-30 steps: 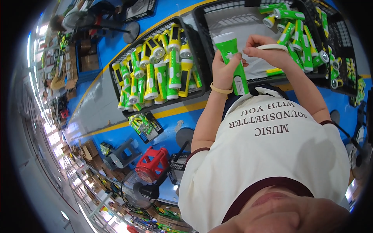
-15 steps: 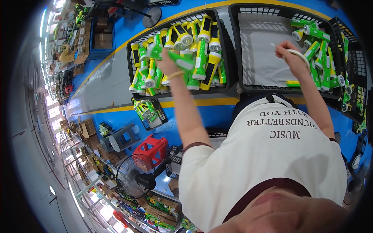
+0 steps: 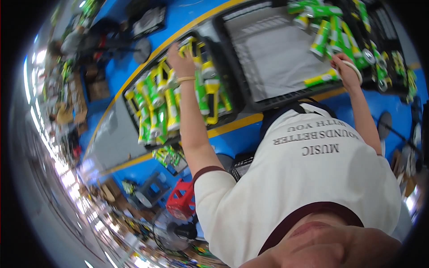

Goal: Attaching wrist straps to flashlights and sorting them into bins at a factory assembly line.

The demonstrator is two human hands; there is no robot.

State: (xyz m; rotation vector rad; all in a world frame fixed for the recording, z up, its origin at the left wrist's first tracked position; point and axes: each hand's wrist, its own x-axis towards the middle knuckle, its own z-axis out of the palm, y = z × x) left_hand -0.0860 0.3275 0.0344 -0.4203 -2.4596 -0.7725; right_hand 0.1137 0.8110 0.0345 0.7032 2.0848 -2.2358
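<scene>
Right fingers (image 3: 338, 60) now beside flashlights (image 3: 321, 38)

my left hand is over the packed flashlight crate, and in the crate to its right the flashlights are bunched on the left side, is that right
Not quite: in the crate to its right, the flashlights are bunched on the right side, as the head view shows. Your left hand is indeed over the packed flashlight crate.
</scene>
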